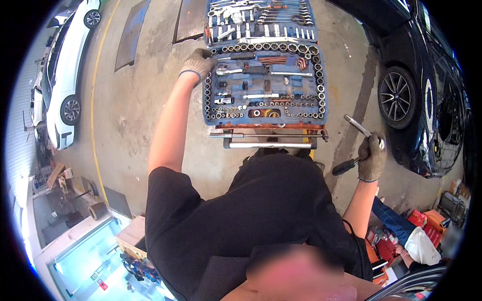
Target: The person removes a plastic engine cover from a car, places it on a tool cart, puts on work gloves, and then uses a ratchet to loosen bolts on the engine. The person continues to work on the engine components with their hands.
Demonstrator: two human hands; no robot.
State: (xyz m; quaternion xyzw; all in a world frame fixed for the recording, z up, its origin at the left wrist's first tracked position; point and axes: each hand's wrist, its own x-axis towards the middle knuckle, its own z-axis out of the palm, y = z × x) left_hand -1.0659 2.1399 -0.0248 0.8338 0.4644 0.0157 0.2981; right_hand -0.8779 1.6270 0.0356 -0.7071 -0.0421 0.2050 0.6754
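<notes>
A grey-brown knit glove covers my left hand [198, 66], which reaches to the upper left corner of a blue socket set tray [241, 80]. Its fingers are curled together by the end of the socket row [251, 48]; whatever they may grip is hidden. Out to the right, my gloved right hand [371, 156] is closed around a ratchet with a black handle [344, 167]. A long metal shaft [357, 124] sticks out from that same hand toward the upper left. In the tray lie sockets, hex keys [301, 63] and another ratchet [223, 71].
Wrenches fill the case's upper tray [281, 15]. A long bar [261, 135] rests along the cart's near side above its handle [266, 145]. A black car [401, 125] stands at right, a white car [65, 85] at far left. Another person's jeans [394, 218] show at lower right.
</notes>
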